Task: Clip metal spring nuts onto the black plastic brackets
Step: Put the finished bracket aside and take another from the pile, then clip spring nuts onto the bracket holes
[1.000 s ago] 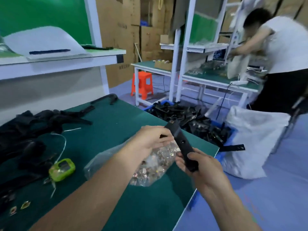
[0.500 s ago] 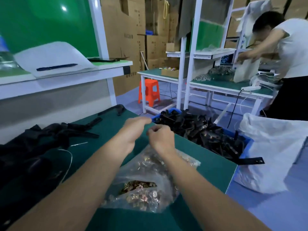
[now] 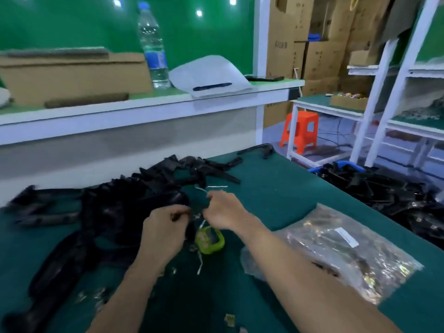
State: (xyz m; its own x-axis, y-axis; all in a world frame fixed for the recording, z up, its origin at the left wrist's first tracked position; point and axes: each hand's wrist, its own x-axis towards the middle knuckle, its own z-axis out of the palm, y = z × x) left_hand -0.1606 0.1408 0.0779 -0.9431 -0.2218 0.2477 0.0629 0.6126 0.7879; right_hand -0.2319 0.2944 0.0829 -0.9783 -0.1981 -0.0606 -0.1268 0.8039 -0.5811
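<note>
Both hands meet above the green counter [image 3: 276, 188], nearly touching.

- Left hand [image 3: 163, 229]: fingers curled, pinching a black bracket [image 3: 190, 233]. Its dark strip hangs below the hand.
- Right hand [image 3: 224, 210]: fingers [image 3: 212, 197] bunched together at the bracket's upper end. Blur hides whether they pinch anything.
- Pile of brackets [image 3: 115, 207]: on the counter, just left of and behind the hands.
- Bag of spring nuts [image 3: 341, 253]: clear plastic, on the counter to the right, its left edge hidden by the right forearm.
- Green gadget [image 3: 209, 240]: has a white cord, sits just below the hands.
- Loose nuts [image 3: 92, 296]: scattered near the front edge.
- Blue bin [image 3: 346, 164]: holds more brackets, stands beyond the counter's right edge.
- Water bottle [image 3: 153, 44]: upright on the shelf [image 3: 144, 106] behind.
</note>
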